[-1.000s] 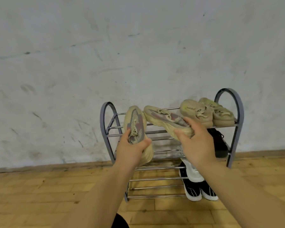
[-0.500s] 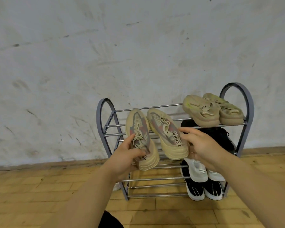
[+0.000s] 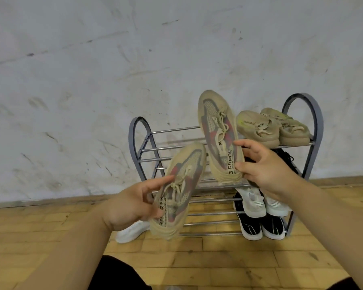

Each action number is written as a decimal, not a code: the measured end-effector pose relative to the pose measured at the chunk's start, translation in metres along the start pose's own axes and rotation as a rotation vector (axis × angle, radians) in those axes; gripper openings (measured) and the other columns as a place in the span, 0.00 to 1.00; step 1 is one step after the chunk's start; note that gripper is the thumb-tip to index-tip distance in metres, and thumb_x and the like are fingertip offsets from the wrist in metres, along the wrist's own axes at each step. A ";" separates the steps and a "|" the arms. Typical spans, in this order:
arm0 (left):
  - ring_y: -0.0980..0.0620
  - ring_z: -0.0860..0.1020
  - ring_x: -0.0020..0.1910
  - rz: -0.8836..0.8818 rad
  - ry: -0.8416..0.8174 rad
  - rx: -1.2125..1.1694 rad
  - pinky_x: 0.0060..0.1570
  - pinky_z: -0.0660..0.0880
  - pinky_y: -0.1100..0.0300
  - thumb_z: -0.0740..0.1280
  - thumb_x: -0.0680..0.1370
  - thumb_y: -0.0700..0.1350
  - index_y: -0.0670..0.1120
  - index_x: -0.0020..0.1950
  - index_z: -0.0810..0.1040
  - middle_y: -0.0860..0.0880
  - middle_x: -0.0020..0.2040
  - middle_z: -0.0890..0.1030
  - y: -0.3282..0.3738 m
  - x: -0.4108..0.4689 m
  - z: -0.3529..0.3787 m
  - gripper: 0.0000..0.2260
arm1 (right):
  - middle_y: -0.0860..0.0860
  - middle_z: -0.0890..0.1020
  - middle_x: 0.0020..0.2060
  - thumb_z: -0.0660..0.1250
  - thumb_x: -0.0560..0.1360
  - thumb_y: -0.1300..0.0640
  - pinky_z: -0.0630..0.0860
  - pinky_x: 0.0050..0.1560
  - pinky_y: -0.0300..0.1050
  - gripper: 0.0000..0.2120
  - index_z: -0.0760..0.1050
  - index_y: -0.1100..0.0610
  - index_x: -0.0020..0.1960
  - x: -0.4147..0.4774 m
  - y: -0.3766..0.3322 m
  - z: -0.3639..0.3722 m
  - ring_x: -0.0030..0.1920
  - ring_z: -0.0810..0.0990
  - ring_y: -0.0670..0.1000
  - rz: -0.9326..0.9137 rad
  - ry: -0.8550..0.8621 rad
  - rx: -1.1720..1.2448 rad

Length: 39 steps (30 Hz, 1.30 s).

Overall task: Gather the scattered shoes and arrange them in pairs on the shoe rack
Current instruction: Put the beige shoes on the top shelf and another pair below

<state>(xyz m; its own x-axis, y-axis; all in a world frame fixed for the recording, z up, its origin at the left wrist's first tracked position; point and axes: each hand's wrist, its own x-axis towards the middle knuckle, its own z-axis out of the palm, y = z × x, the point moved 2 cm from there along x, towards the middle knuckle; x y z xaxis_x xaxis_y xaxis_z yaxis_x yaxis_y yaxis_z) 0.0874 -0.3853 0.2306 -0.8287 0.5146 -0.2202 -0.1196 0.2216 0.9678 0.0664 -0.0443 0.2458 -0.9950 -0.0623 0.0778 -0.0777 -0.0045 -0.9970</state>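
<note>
Two beige sneakers with grey and red panels are held up in front of the grey metal shoe rack [image 3: 318, 122]. My left hand [image 3: 130, 206] grips the heel end of the left sneaker [image 3: 181, 185], which tilts toe-up to the right. My right hand [image 3: 264, 170] grips the heel of the right sneaker [image 3: 218, 137], its toe pointing up above the top shelf. A beige pair [image 3: 272, 128] sits on the top shelf at the right. A black shoe [image 3: 287, 160] sits on the middle shelf behind my right hand.
A white pair [image 3: 258, 203] and a black pair with white soles [image 3: 262, 227] sit low on the rack's right side. A single white shoe [image 3: 130, 232] lies on the wooden floor by the rack's left foot. The rack stands against a scuffed white wall.
Both sneakers have come away from the rack's left side. The right one rose and turned toe-up above the top shelf; the left one dropped lower and tilted right. The view shifted left.
</note>
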 end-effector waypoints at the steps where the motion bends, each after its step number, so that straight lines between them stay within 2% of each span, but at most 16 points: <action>1: 0.31 0.76 0.64 -0.066 -0.035 0.053 0.59 0.69 0.35 0.78 0.68 0.34 0.58 0.75 0.74 0.44 0.72 0.77 -0.009 -0.004 -0.002 0.38 | 0.56 0.80 0.66 0.69 0.78 0.71 0.79 0.62 0.64 0.25 0.78 0.44 0.65 -0.005 -0.004 -0.003 0.60 0.83 0.55 0.021 -0.054 0.046; 3: 0.36 0.78 0.60 -0.205 -0.079 0.150 0.57 0.72 0.37 0.79 0.68 0.36 0.59 0.74 0.75 0.47 0.69 0.79 -0.019 -0.012 -0.001 0.37 | 0.54 0.83 0.62 0.66 0.78 0.74 0.76 0.63 0.65 0.25 0.77 0.49 0.66 -0.015 -0.006 -0.009 0.56 0.85 0.56 0.080 -0.215 0.052; 6: 0.51 0.81 0.44 -0.340 -0.123 0.295 0.36 0.73 0.55 0.75 0.73 0.33 0.54 0.77 0.71 0.52 0.67 0.80 -0.029 -0.020 0.006 0.36 | 0.58 0.84 0.62 0.68 0.76 0.74 0.74 0.58 0.63 0.26 0.76 0.53 0.69 -0.026 0.005 -0.010 0.58 0.82 0.61 0.224 -0.474 -0.055; 7: 0.54 0.81 0.42 -0.395 -0.115 0.294 0.34 0.72 0.58 0.74 0.74 0.31 0.54 0.77 0.70 0.52 0.68 0.78 -0.033 -0.022 0.006 0.35 | 0.59 0.83 0.62 0.67 0.76 0.74 0.76 0.57 0.60 0.26 0.76 0.54 0.69 -0.029 0.011 -0.008 0.58 0.82 0.61 0.294 -0.509 -0.082; 8: 0.54 0.83 0.44 -0.442 -0.098 0.275 0.36 0.75 0.58 0.74 0.74 0.31 0.55 0.76 0.70 0.52 0.69 0.76 -0.040 -0.022 0.003 0.35 | 0.60 0.84 0.61 0.66 0.77 0.75 0.78 0.57 0.59 0.26 0.75 0.55 0.70 -0.032 0.017 -0.005 0.58 0.83 0.61 0.352 -0.532 -0.113; 11: 0.38 0.81 0.63 -0.537 -0.096 0.244 0.58 0.78 0.44 0.81 0.67 0.37 0.55 0.76 0.72 0.48 0.72 0.73 -0.061 -0.020 -0.013 0.40 | 0.59 0.85 0.59 0.67 0.77 0.74 0.78 0.63 0.61 0.24 0.77 0.53 0.68 -0.038 0.039 0.001 0.61 0.83 0.63 0.483 -0.546 -0.209; 14: 0.41 0.80 0.64 -0.586 -0.135 0.199 0.63 0.78 0.40 0.78 0.70 0.32 0.54 0.73 0.74 0.47 0.72 0.73 -0.073 -0.017 -0.029 0.35 | 0.60 0.86 0.55 0.66 0.78 0.74 0.80 0.60 0.60 0.23 0.77 0.54 0.66 -0.038 0.068 0.006 0.55 0.85 0.62 0.641 -0.550 -0.260; 17: 0.47 0.83 0.59 -0.644 -0.200 0.164 0.57 0.81 0.46 0.73 0.75 0.30 0.55 0.69 0.74 0.51 0.67 0.77 -0.097 -0.014 -0.041 0.29 | 0.60 0.87 0.53 0.65 0.78 0.73 0.81 0.52 0.54 0.23 0.76 0.53 0.66 -0.041 0.111 0.019 0.48 0.85 0.58 0.762 -0.520 -0.316; 20: 0.46 0.80 0.64 -0.658 -0.226 0.220 0.62 0.79 0.42 0.76 0.74 0.35 0.57 0.77 0.69 0.51 0.71 0.76 -0.144 -0.001 -0.053 0.36 | 0.62 0.86 0.55 0.66 0.77 0.73 0.79 0.61 0.61 0.24 0.76 0.50 0.65 -0.041 0.161 0.034 0.56 0.85 0.63 0.821 -0.460 -0.325; 22: 0.46 0.80 0.64 -0.638 -0.196 0.195 0.59 0.81 0.46 0.74 0.75 0.33 0.60 0.78 0.68 0.49 0.72 0.73 -0.175 0.012 -0.054 0.37 | 0.61 0.84 0.56 0.68 0.76 0.71 0.80 0.59 0.65 0.24 0.76 0.47 0.63 -0.039 0.193 0.047 0.55 0.85 0.63 0.812 -0.381 -0.339; 26: 0.45 0.80 0.63 -0.545 -0.047 0.001 0.50 0.82 0.53 0.73 0.75 0.30 0.57 0.77 0.69 0.49 0.71 0.73 -0.236 0.041 -0.046 0.36 | 0.57 0.83 0.55 0.68 0.77 0.71 0.82 0.50 0.57 0.24 0.75 0.47 0.66 -0.034 0.261 0.071 0.53 0.84 0.62 0.744 -0.179 -0.268; 30: 0.47 0.81 0.59 -0.440 0.160 -0.092 0.43 0.81 0.61 0.74 0.75 0.30 0.57 0.79 0.67 0.51 0.70 0.75 -0.286 0.087 -0.039 0.38 | 0.50 0.82 0.61 0.73 0.77 0.64 0.83 0.50 0.50 0.22 0.77 0.43 0.64 -0.005 0.322 0.089 0.58 0.83 0.53 0.652 -0.075 -0.242; 32: 0.48 0.79 0.63 -0.423 0.238 -0.109 0.47 0.83 0.59 0.74 0.75 0.31 0.56 0.80 0.65 0.52 0.72 0.73 -0.309 0.117 -0.039 0.39 | 0.48 0.82 0.62 0.72 0.78 0.64 0.82 0.52 0.47 0.23 0.76 0.43 0.67 0.018 0.346 0.096 0.60 0.81 0.50 0.625 -0.041 -0.251; 35: 0.52 0.74 0.68 -0.422 0.298 -0.062 0.62 0.80 0.48 0.77 0.75 0.38 0.58 0.81 0.63 0.59 0.75 0.67 -0.336 0.160 -0.045 0.40 | 0.40 0.79 0.57 0.72 0.77 0.65 0.78 0.56 0.40 0.24 0.75 0.45 0.67 0.062 0.375 0.104 0.59 0.77 0.44 0.606 -0.004 -0.314; 37: 0.51 0.78 0.65 -0.440 0.313 -0.011 0.60 0.81 0.47 0.78 0.73 0.46 0.61 0.81 0.62 0.57 0.75 0.71 -0.348 0.185 -0.052 0.41 | 0.42 0.82 0.56 0.73 0.76 0.61 0.79 0.59 0.46 0.20 0.77 0.45 0.64 0.090 0.396 0.107 0.58 0.80 0.47 0.596 0.014 -0.331; 39: 0.47 0.80 0.62 -0.418 0.322 0.096 0.55 0.83 0.48 0.75 0.77 0.46 0.62 0.81 0.60 0.57 0.73 0.71 -0.356 0.208 -0.056 0.38 | 0.48 0.82 0.57 0.72 0.78 0.62 0.81 0.57 0.49 0.20 0.76 0.42 0.64 0.112 0.411 0.112 0.55 0.82 0.50 0.569 0.039 -0.330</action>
<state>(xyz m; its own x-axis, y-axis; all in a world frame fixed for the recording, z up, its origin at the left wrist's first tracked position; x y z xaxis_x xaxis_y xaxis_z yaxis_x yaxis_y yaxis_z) -0.0734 -0.4035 -0.1524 -0.8487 0.0889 -0.5213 -0.4374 0.4360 0.7865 -0.0697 -0.1645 -0.1549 -0.8874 0.0717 -0.4554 0.4525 0.3250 -0.8305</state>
